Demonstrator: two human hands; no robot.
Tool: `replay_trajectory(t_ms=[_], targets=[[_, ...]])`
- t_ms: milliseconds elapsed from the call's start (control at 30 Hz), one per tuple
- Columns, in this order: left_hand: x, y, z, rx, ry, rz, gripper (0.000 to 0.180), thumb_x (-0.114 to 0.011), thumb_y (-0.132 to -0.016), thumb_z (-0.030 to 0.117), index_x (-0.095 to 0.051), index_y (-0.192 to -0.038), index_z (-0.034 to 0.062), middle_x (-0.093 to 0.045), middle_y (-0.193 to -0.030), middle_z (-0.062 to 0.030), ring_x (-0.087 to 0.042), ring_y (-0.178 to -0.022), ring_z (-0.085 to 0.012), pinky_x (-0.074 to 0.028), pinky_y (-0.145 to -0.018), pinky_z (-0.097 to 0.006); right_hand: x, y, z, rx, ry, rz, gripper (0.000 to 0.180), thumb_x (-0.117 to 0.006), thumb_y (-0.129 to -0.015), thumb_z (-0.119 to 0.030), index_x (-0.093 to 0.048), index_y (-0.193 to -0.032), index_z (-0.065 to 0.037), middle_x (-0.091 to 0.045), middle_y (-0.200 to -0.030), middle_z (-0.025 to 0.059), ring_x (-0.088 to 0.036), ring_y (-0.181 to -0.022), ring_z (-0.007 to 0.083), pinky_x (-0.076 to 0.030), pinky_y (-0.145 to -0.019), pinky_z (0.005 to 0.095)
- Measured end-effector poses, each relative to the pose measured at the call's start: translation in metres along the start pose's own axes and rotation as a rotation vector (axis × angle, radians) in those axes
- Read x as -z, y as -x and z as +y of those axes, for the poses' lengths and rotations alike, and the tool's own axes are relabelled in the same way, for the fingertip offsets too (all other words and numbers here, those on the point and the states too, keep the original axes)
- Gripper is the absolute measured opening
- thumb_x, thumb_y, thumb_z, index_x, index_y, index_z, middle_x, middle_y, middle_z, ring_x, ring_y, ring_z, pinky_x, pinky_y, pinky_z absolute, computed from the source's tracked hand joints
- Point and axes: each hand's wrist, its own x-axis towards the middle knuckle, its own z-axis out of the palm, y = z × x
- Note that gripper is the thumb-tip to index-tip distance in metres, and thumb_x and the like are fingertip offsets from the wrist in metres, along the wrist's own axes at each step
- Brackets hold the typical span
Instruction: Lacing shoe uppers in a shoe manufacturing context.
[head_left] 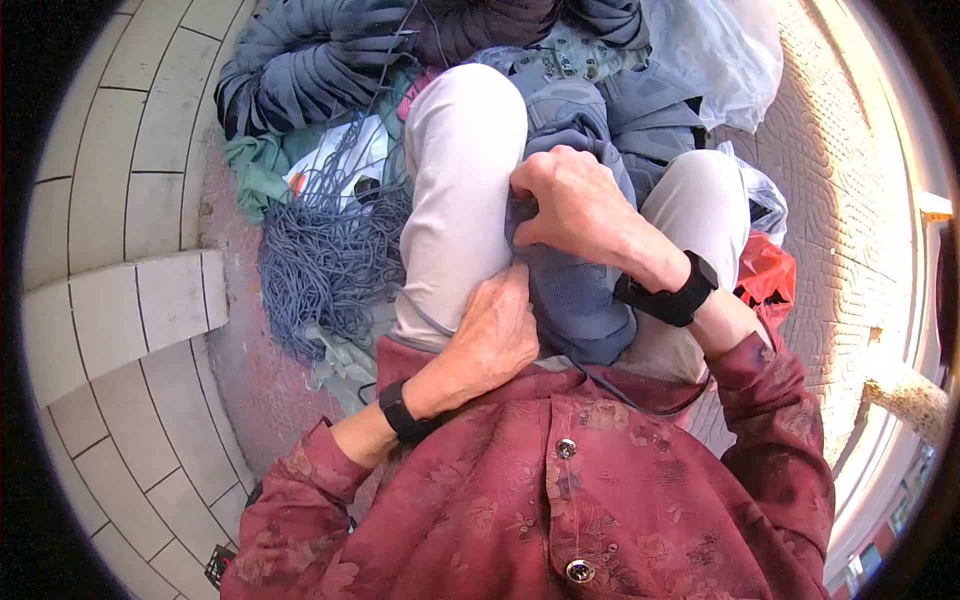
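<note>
the grey fabric piece (582, 300) lies between the person's knees (465, 120). the right hand (572, 200) bends over its left edge, thumb apart from the curled fingers; the left hand (490, 335) curls just below. whether either pinches it, i cannot tell. leftward, tangled blue-grey cord (325, 265) heaps on a reddish floor (230, 275) beside pale tiles (152, 215); patterned paving (830, 210), partly sunlit, stretches to the right.

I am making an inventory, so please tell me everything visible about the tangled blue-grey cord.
The tangled cord is a loose heap of many thin blue-grey strands, seemingly textile. It lies beside the person's left leg, partly over a white sheet, some strands trailing toward the picture's top. The left hand is apart from the heap.
</note>
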Motion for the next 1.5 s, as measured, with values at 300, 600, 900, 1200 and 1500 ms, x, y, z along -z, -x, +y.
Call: replay_trajectory(t_ms=[300, 600, 900, 1200, 1500], targets=[[0.047, -0.009, 0.041, -0.006, -0.147, -0.115, 0.036, -0.058, -0.089, 0.004, -0.054, -0.122, -0.0084, -0.063, -0.094, -0.0271, -0.062, -0.086, -0.0441, -0.049, -0.077, -0.048, 0.053, 0.042, 0.024, -0.016, -0.537, 0.378, 0.028, -0.081, -0.077, -0.016, -0.072, -0.1, -0.003, -0.067, -0.096, 0.0085, -0.064, -0.078, 0.0187, -0.051, -0.067, 0.0313], [0.064, -0.103, 0.031, -0.491, -0.395, 0.241, 0.033, -0.062, -0.09, 0.012, -0.064, -0.121, 0.0009, -0.068, -0.103, -0.0175, -0.062, -0.096, -0.035, -0.048, -0.087, -0.044, 0.056, 0.066, 0.059, 0.039, -0.327, 0.336, 0.04, -0.065, -0.084, -0.002, -0.062, -0.123, -0.005, -0.062, -0.12, 0.0118, -0.064, -0.099, 0.0275, -0.052, -0.08, 0.0346], [0.069, -0.13, 0.016, -0.444, -0.288, -0.069, 0.043, -0.061, -0.09, 0.015, -0.058, -0.131, 0.0016, -0.065, -0.108, -0.0195, -0.06, -0.102, -0.035, -0.046, -0.094, -0.042, 0.063, 0.071, 0.059, 0.012, -0.291, 0.273, 0.044, -0.064, -0.079, 0.003, -0.06, -0.122, -0.006, -0.062, -0.12, 0.013, -0.064, -0.102, 0.033, -0.051, -0.084, 0.0377], [0.078, -0.16, 0.027, -0.275, -0.116, -0.335, 0.053, -0.069, -0.08, 0.022, -0.058, -0.126, -0.0021, -0.064, -0.111, -0.0216, -0.064, -0.102, -0.0329, -0.051, -0.094, -0.04, 0.059, 0.077, 0.058, -0.203, -0.406, 0.258, 0.039, -0.069, -0.086, -0.006, -0.062, -0.124, -0.01, -0.061, -0.095, 0.0084, -0.059, -0.079, 0.0193, -0.049, -0.069, 0.0309], [0.094, -0.196, 0.012, -0.454, -0.062, -0.42, 0.056, -0.079, -0.08, 0.032, -0.058, -0.118, -0.004, -0.066, -0.105, -0.0167, -0.066, -0.097, -0.0259, -0.052, -0.09, -0.037, 0.057, 0.09, 0.057, -0.337, -0.706, 0.337, 0.015, -0.059, -0.098, -0.008, -0.064, -0.111, -0.003, -0.055, -0.083, -0.0013, -0.05, -0.075, 0.0079, -0.041, -0.066, 0.0224]])
